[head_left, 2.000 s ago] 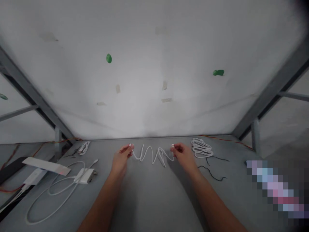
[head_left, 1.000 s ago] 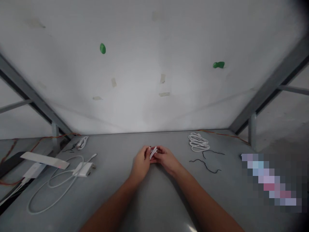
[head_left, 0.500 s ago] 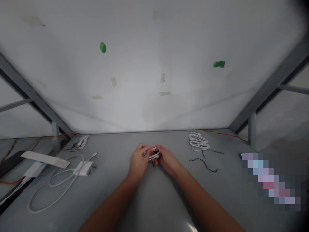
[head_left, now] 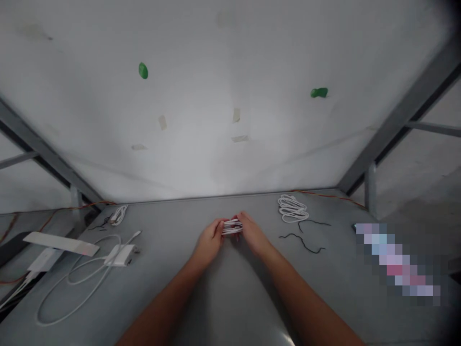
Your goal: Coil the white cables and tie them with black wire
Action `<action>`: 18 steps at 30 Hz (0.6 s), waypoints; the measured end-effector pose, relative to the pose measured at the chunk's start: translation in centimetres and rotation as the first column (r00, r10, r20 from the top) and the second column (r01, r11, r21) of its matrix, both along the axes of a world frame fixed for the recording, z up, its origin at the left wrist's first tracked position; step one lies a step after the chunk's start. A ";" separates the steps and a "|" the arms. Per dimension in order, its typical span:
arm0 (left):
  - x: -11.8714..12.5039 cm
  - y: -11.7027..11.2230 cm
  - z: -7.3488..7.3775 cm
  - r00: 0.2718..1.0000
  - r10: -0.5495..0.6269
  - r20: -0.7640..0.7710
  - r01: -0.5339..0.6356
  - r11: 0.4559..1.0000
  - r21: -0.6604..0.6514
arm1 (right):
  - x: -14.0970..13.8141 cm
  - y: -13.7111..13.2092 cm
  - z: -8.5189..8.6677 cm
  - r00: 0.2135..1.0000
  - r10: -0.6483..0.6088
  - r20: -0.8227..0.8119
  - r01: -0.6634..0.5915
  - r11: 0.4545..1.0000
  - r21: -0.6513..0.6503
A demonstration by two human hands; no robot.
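Note:
A small bundle of white cable (head_left: 232,227) is stretched between my two hands, just above the middle of the grey table. My left hand (head_left: 211,240) pinches its left end. The right end sits in the closed fingers of my right hand (head_left: 254,235). Several loops run side by side across the gap, and both ends of the bundle are hidden by my fingers. To the right lies a larger coil of white cable (head_left: 293,209), with two thin black ties (head_left: 304,242) near it.
At left, a white charger (head_left: 120,254) with a long looped cable rests on the table (head_left: 162,288). A smaller coiled white cable (head_left: 118,215) lies behind it. A white bar (head_left: 61,242) is at the left edge, and a pixelated object (head_left: 396,259) at the right. A white wall (head_left: 194,158) stands behind.
My hands have drawn slightly apart, and the cable loops now show more fully, held straight between them. The whole view has shifted a little.

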State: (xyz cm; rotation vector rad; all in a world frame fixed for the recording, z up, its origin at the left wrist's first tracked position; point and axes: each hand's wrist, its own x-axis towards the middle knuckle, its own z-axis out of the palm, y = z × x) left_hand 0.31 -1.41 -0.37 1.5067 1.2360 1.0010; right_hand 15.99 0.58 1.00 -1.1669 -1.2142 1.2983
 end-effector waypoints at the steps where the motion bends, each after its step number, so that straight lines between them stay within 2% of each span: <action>1: -0.1 0.1 0.0 1.000 0.006 0.006 -0.006 1.000 -0.007 | 0.9 0.0 0.7 0.986 -0.007 0.167 -0.001 0.999 0.049; 3: -0.3 0.3 0.0 0.999 0.048 0.019 -0.048 0.999 -0.009 | 3.8 -0.2 2.1 0.914 -0.065 0.401 0.018 0.993 0.120; 4: -0.4 0.4 0.0 0.996 0.081 0.027 -0.080 0.997 -0.006 | 5.7 -0.3 2.8 0.828 -0.103 0.551 0.020 0.988 0.155; 6: -0.7 0.7 -0.1 0.988 0.146 0.045 -0.146 0.989 -0.004 | 9.8 -0.8 3.8 0.591 -0.087 0.802 0.044 0.996 0.075; 8: -1.0 1.0 -0.1 0.980 0.188 0.060 -0.187 0.982 -0.024 | 13.5 -1.4 4.2 0.427 0.000 0.904 0.115 0.992 -0.055; 10: -1.3 1.2 -0.1 0.975 0.213 0.068 -0.209 0.976 -0.053 | 16.1 -1.9 4.2 0.370 0.054 0.927 0.196 0.971 -0.135; 12: -1.6 1.3 -0.1 0.969 0.233 0.079 -0.226 0.971 -0.082 | 17.0 -2.1 4.0 0.359 0.121 0.926 0.228 0.950 -0.213; 14: -1.8 1.4 -0.2 0.964 0.246 0.101 -0.236 0.967 -0.099 | 16.8 -1.8 3.8 0.367 0.177 0.913 0.201 0.944 -0.264; 18: -1.8 1.3 -0.1 0.960 0.214 0.183 -0.190 0.972 -0.140 | 15.1 -0.6 3.3 0.377 0.226 0.898 0.096 0.955 -0.281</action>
